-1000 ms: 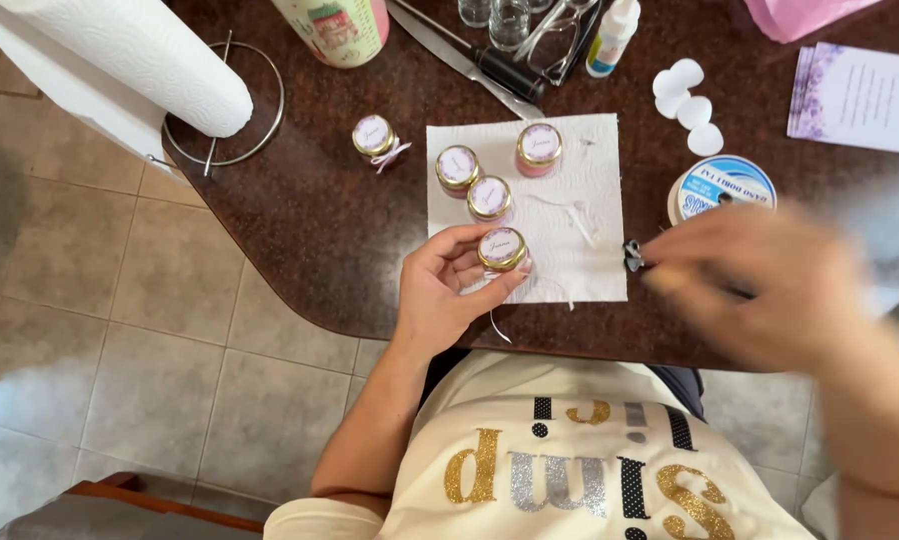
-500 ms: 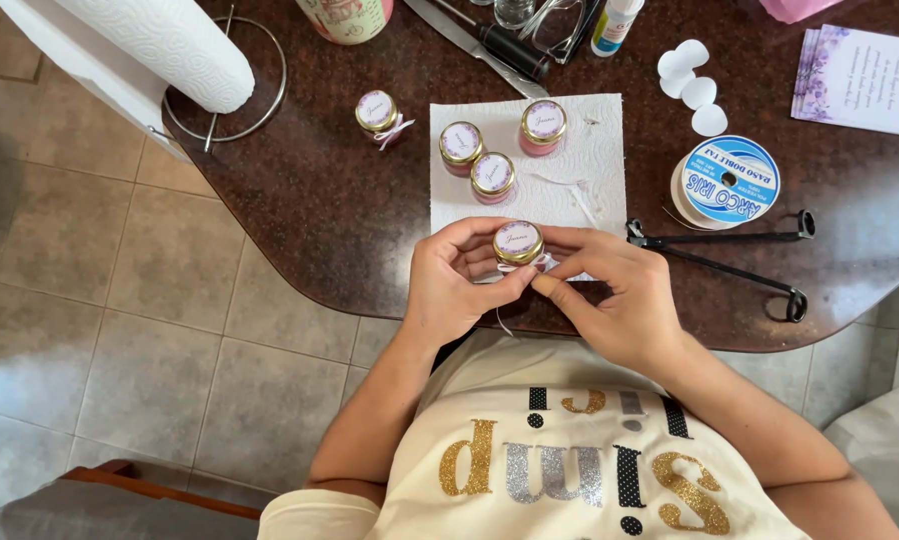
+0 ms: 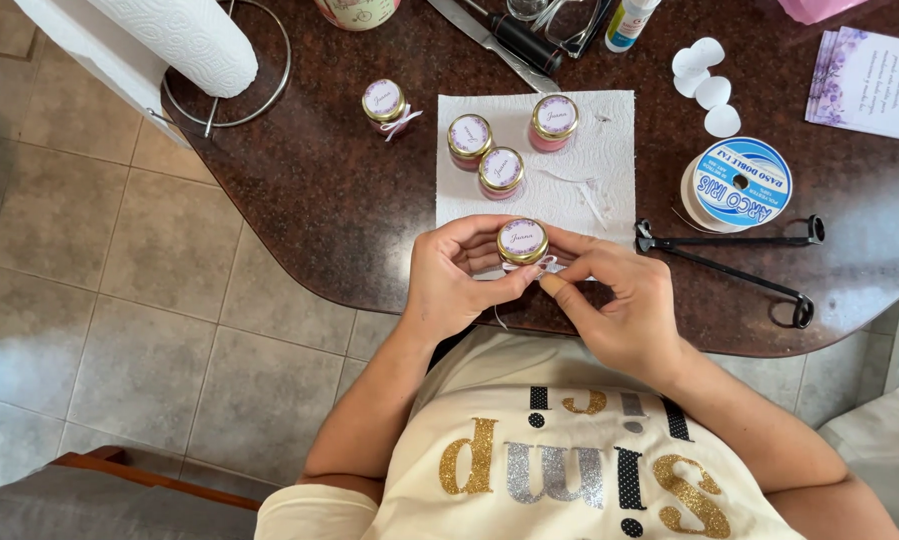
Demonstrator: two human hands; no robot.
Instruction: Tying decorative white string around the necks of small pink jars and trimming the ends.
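Note:
A small pink jar with a gold-rimmed, lilac-labelled lid (image 3: 522,241) sits between both hands at the near edge of the dark brown table (image 3: 339,200). My left hand (image 3: 459,275) cups the jar from the left. My right hand (image 3: 619,305) pinches a thin white ribbon (image 3: 541,264) at the jar's neck with thumb and forefinger. Three more matching jars (image 3: 500,168) stand on a white paper towel (image 3: 589,150) just behind. A further jar with a ribbon bow (image 3: 384,103) stands on the bare table to the left.
A white ribbon spool (image 3: 737,185) and long black scissors (image 3: 729,255) lie to the right. White heart tags (image 3: 704,80) and a lilac card (image 3: 869,70) are at the back right. A paper towel roll on a wire stand (image 3: 184,40) is back left. Tiled floor lies left.
My right hand came back from the scissors on the right and joined the left at the jar, taking hold of the ribbon. The view shifted slightly.

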